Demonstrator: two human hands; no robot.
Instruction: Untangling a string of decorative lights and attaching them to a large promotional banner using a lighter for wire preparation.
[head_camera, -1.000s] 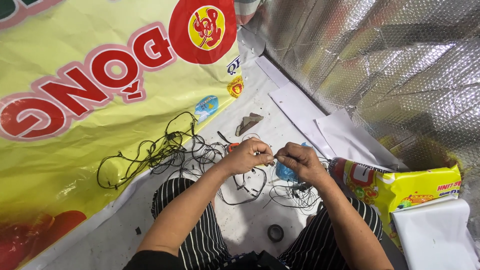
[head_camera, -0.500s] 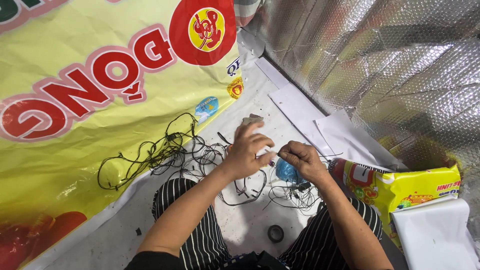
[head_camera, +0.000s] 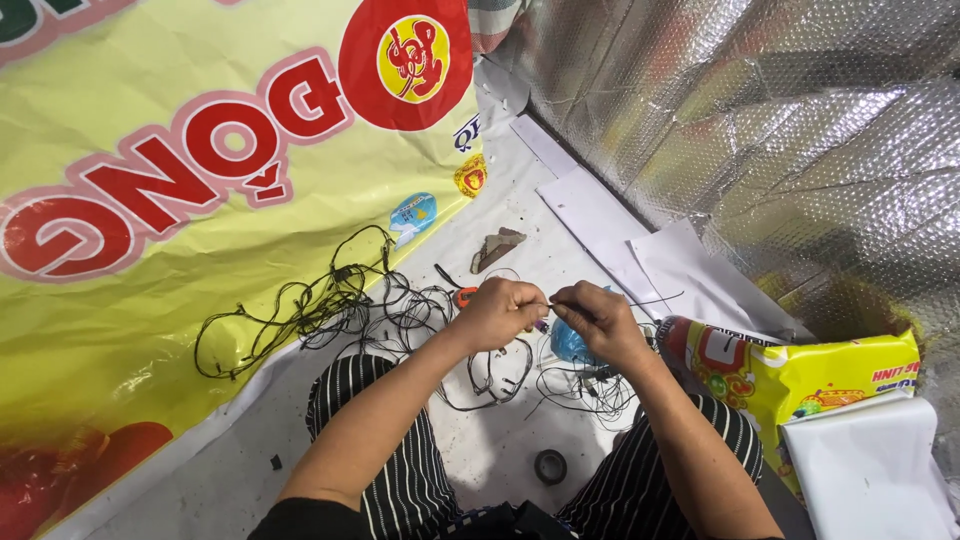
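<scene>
Sat on the floor (head_camera: 500, 460), legs apart in striped trousers. Left hand (head_camera: 500, 312) curled shut, pinching a thin black wire (head_camera: 660, 298) at the fingertips; right hand (head_camera: 598, 322) closed tight on the same wire, just beside the left, knuckles nearly touching. Wire's long axis lay roughly level, left to right, free end trailing past the right hand toward the foil-lined wall (head_camera: 780, 130). Both hands equally near. Below, a loose tangle of black wires (head_camera: 330, 305) spread leftward onto the yellow banner (head_camera: 150, 330); a small tape roll (head_camera: 550, 466) between the knees.

Left hand (head_camera: 497, 312) and right hand (head_camera: 598, 322) fisted, fingertips pinched together, meeting; forearms converge.
</scene>
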